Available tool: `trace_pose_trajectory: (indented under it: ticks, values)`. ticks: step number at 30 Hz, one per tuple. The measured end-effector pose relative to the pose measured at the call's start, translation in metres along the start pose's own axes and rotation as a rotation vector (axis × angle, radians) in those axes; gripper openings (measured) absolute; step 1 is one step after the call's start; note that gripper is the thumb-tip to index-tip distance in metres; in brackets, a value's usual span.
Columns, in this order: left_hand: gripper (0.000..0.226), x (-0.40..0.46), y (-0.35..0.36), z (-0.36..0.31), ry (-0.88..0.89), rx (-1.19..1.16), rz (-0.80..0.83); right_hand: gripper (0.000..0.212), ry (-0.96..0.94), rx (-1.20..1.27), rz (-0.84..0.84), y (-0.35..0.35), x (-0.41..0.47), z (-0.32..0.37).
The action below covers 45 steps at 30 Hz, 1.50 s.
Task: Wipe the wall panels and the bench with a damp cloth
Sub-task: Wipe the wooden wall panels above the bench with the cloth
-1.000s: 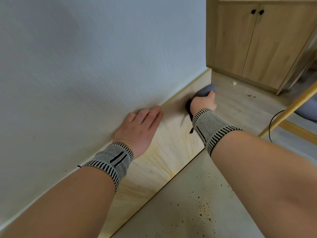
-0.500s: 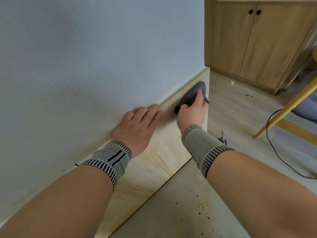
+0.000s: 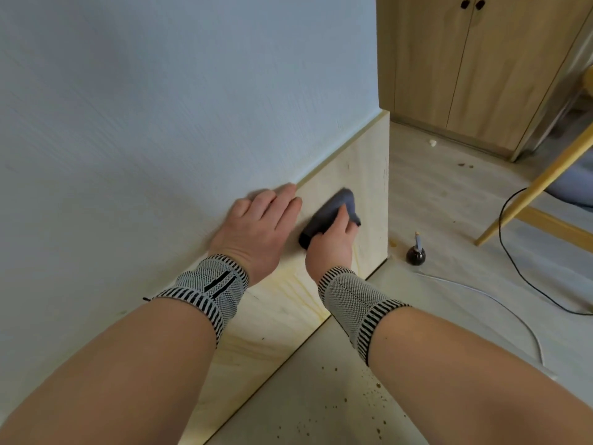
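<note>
Pale wood panel (image 3: 362,168) runs below white textured wall (image 3: 160,107), yellowish streaks near its lower edge. Grey cloth (image 3: 333,213), soft and bunched, sits on panel near its right end. Right hand (image 3: 332,248) presses cloth, fingers together curled over it. Left hand (image 3: 256,232) flat across panel's top edge, fingers extended, close together. Knit striped wristbands on both wrists. Light floor (image 3: 433,203) speckled brown; small dark round bottle (image 3: 415,253) just beside panel's right end. No readable writing.

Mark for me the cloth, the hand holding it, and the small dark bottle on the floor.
cloth (image 3: 337,207), head view, on the bare grey fabric above the fingers.
right hand (image 3: 332,245), head view, on the back of the hand.
small dark bottle (image 3: 416,254), head view, on its round body.
</note>
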State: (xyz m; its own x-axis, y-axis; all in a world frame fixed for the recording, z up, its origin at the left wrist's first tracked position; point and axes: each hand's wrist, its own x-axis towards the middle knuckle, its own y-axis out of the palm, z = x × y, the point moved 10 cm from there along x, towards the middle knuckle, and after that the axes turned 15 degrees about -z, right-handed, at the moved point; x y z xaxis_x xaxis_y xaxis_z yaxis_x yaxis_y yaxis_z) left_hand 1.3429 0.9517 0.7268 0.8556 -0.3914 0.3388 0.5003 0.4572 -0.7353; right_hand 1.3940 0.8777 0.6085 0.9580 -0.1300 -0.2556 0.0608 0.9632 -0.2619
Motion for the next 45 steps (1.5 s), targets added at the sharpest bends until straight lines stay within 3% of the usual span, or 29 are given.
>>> trace_pose_trajectory:
  ticks: [2, 5, 6, 9, 12, 16, 18, 22, 27, 29, 32, 33, 36, 38, 40, 43, 45]
  values:
    - [0.059, -0.001, 0.000, 0.000, 0.002, 0.002, -0.003, 0.080, 0.010, -0.095, 0.047, 0.000, -0.004, -0.002]
    - [0.056, 0.000, -0.002, 0.001, -0.021, -0.025, -0.010, 0.069, -0.381, 0.041, 0.015, -0.003, -0.036, 0.039]
    - [0.056, 0.001, -0.002, 0.000, -0.028, -0.038, -0.008, 0.068, -0.426, 0.051, 0.008, -0.001, -0.040, 0.038]
    - [0.055, 0.002, -0.003, 0.001, -0.031, -0.048, 0.000, 0.070, -0.266, -0.033, 0.029, 0.005, -0.023, 0.012]
    - [0.056, 0.001, -0.001, -0.001, -0.016, -0.030, -0.014, 0.079, -0.097, -0.299, 0.131, 0.010, -0.017, -0.009]
    - [0.056, 0.000, 0.002, 0.001, -0.025, -0.037, -0.002, 0.067, -0.426, -0.006, 0.053, 0.006, -0.051, 0.035]
    - [0.057, 0.000, 0.002, 0.002, -0.034, -0.057, 0.002, 0.068, -0.412, -0.003, 0.032, 0.009, -0.044, 0.024]
    - [0.053, 0.002, -0.001, 0.001, -0.034, -0.065, -0.042, 0.072, -0.210, -0.207, 0.077, 0.015, -0.025, -0.009]
    - [0.049, -0.001, 0.002, 0.002, -0.035, -0.034, -0.039, 0.076, -0.538, -0.022, 0.031, 0.023, -0.066, 0.024]
    - [0.051, -0.002, 0.004, 0.002, -0.029, -0.036, -0.030, 0.079, -0.450, -0.033, 0.032, 0.024, -0.054, 0.008]
    - [0.052, -0.001, 0.003, 0.002, -0.028, -0.023, -0.043, 0.079, -0.104, -0.164, 0.097, 0.027, -0.035, -0.028]
    - [0.053, -0.001, 0.004, 0.001, -0.028, -0.025, -0.043, 0.078, -0.088, -0.153, 0.092, 0.027, -0.036, -0.025]
    - [0.055, -0.002, 0.006, 0.001, -0.031, -0.030, -0.018, 0.072, -0.374, 0.028, -0.036, 0.018, -0.055, 0.019]
    - [0.058, -0.002, 0.007, 0.002, -0.029, -0.022, -0.010, 0.074, -0.446, 0.057, -0.050, 0.021, -0.063, 0.020]
    - [0.059, -0.002, 0.006, 0.003, -0.034, -0.040, -0.019, 0.080, -0.322, 0.024, -0.002, 0.027, -0.052, -0.001]
    - [0.053, -0.001, 0.003, 0.002, -0.037, -0.036, -0.066, 0.081, 0.047, -0.171, 0.124, 0.034, -0.034, -0.042]
    - [0.050, -0.001, 0.002, 0.001, -0.032, -0.034, -0.081, 0.074, 0.023, -0.115, 0.063, 0.027, -0.028, -0.028]
